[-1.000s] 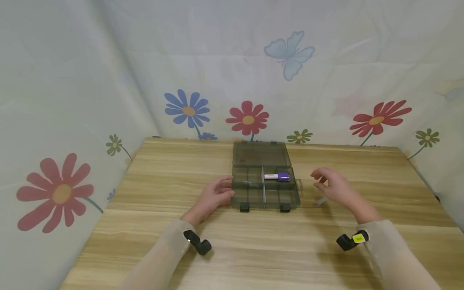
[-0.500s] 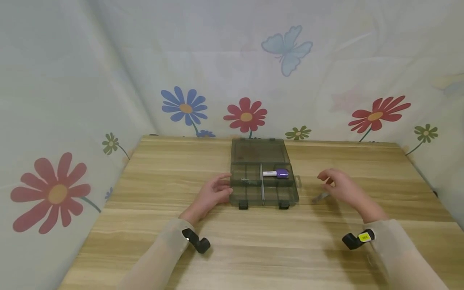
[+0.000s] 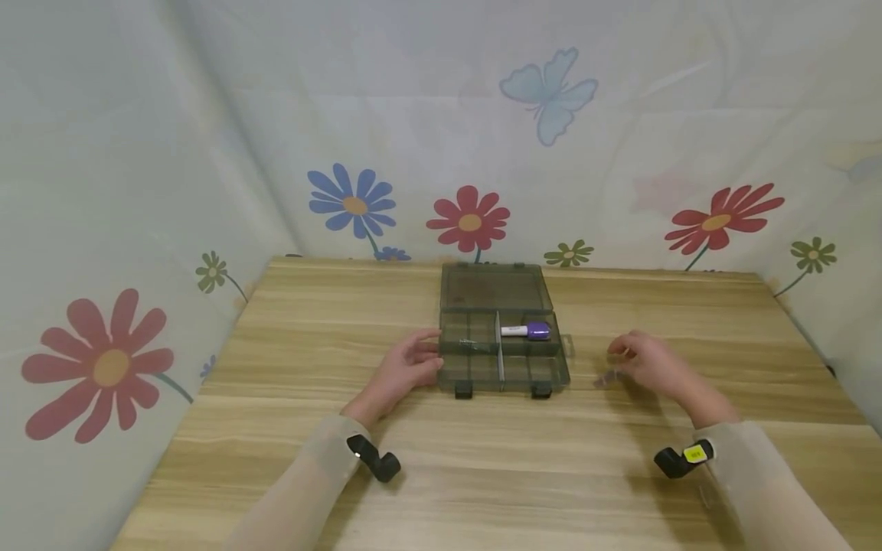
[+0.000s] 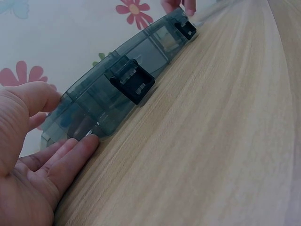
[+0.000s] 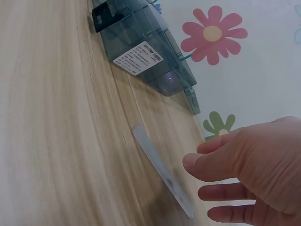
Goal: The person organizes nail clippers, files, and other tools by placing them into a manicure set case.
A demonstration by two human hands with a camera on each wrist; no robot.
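Note:
A grey translucent compartment box [image 3: 468, 373] lies with its lid [image 3: 494, 288] folded back. A purple nail polish bottle [image 3: 538, 330] with a white cap lies in its back right compartment. My left hand [image 3: 405, 367] rests against the box's left side, thumb near the upper edge and fingers low by the table in the left wrist view. To the right of the box, my right hand [image 3: 651, 363] hovers with loosely bent fingers. Beside it in the right wrist view lies a flat grey strip with a rounded end, like a nail file [image 5: 162, 169]; a gap shows between them.
The wooden table [image 3: 524, 474] backs onto a flower-printed cloth [image 3: 606, 153]. A clear tab [image 3: 567, 346] juts from the box's right side. Two black latches [image 3: 464, 390] hang at its front, and a white label [image 5: 138, 58] is on its right wall.
My right hand has moved a little right and lower, towards the table. The strip stays on the wood. My left hand and the box hold their places; the view tilts slightly.

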